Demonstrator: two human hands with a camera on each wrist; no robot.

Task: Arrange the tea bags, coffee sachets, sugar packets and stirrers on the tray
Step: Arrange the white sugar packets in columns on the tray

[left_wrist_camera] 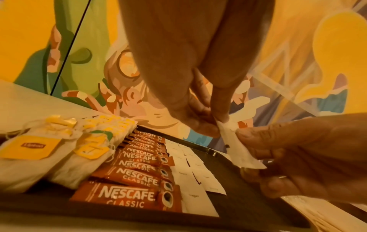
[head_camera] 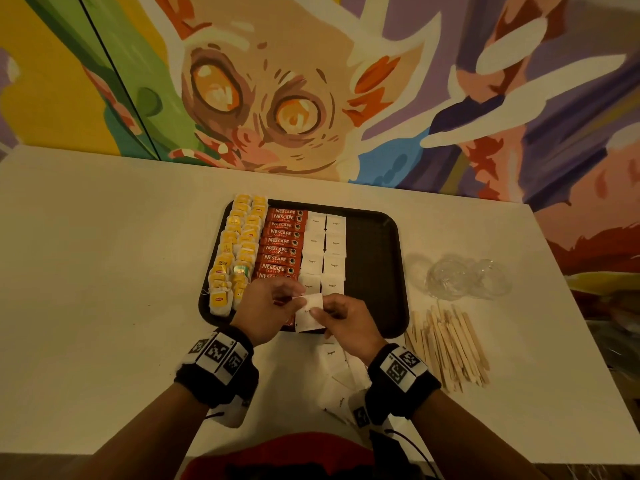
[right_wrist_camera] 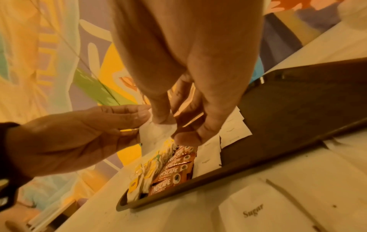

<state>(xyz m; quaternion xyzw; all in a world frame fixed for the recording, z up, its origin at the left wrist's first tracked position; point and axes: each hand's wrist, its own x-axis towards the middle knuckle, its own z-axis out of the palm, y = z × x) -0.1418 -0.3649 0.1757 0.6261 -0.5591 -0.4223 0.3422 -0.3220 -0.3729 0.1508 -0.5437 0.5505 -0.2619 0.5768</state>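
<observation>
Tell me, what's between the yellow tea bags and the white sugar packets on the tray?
A column of red Nescafe coffee sachets lies between the tea bags and the sugar packets on the tray, clearest in the head view.

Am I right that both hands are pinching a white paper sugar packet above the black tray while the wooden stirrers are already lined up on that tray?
Not quite: the wooden stirrers lie on the white table to the right of the black tray, as the head view shows. The left hand and right hand do pinch a white paper sugar packet above it.
</observation>
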